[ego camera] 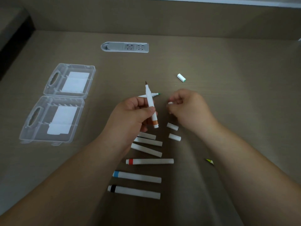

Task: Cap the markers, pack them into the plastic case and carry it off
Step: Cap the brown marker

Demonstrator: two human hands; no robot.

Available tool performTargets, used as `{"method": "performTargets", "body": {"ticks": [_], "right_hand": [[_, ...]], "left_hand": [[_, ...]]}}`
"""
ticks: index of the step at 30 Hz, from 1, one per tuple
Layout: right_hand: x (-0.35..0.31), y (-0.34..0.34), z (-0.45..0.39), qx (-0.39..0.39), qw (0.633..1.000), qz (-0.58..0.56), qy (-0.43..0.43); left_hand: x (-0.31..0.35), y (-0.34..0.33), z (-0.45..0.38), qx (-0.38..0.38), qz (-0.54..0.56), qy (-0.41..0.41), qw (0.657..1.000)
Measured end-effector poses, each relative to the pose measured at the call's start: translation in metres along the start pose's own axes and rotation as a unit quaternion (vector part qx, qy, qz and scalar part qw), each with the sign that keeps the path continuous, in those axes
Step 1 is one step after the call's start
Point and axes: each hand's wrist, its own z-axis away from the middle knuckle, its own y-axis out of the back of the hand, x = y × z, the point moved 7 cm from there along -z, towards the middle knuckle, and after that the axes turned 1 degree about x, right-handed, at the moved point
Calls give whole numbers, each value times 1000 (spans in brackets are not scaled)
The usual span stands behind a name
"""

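Note:
My left hand (135, 115) grips an uncapped white marker (150, 101) with a brown tip pointing up and an orange band at its lower end. My right hand (189, 108) pinches a small white cap (170, 103) just right of that marker. Behind the left hand lies an uncapped green-tipped marker (155, 94). Capped markers lie in a row below my hands: red-banded (149, 161), blue-banded (136, 176), black-banded (133, 191), and several partly hidden by my left hand. Two loose white caps (173, 132) lie under my right hand. The clear plastic case (57, 101) lies open at the left.
A green-ended cap (181, 77) lies alone on the brown table, farther back to the right. A yellow-green tip (209, 161) peeks out by my right forearm. A grey socket panel (125, 47) is set into the table at the back.

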Motion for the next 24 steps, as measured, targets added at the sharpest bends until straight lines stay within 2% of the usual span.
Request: {"method": "performTargets", "body": {"ticks": [1, 2, 4, 5, 6, 8, 11, 12, 15, 17, 19, 24], "right_hand": [[3, 1, 9, -20, 989, -139, -55], [4, -4, 19, -53, 952, -278, -117], [5, -16, 39, -112, 838, -478, -239], [6, -20, 46, -125, 789, -530, -283], [6, -22, 51, -133, 760, -555, -310], [6, -24, 54, -135, 745, -566, -325], [9, -21, 51, -124, 759, -559, -310], [9, -17, 49, -118, 774, -550, -291], [6, 1, 40, -70, 858, -474, -183], [6, 16, 37, -19, 899, -421, -117], [2, 26, 36, 14, 930, -362, -64], [-3, 31, 37, 24, 963, -269, -17]], "left_hand": [[0, 0, -1, 0, -1, 1, 1000], [-1, 0, -1, -1, -1, 0, 1000], [1, -2, -1, -5, 2, -3, 1000], [2, -3, -1, -5, 1, -4, 1000], [3, -4, -1, -3, 2, -5, 1000], [5, -7, -1, -2, 4, -7, 1000], [7, -10, 0, -6, -5, -4, 1000], [8, -10, 1, -11, -18, -7, 1000], [15, -9, 4, -35, -114, -41, 992], [18, -8, 8, -40, -200, -66, 977], [19, -6, 11, -41, -229, -78, 970], [20, -4, 16, -50, -238, -88, 966]]}}
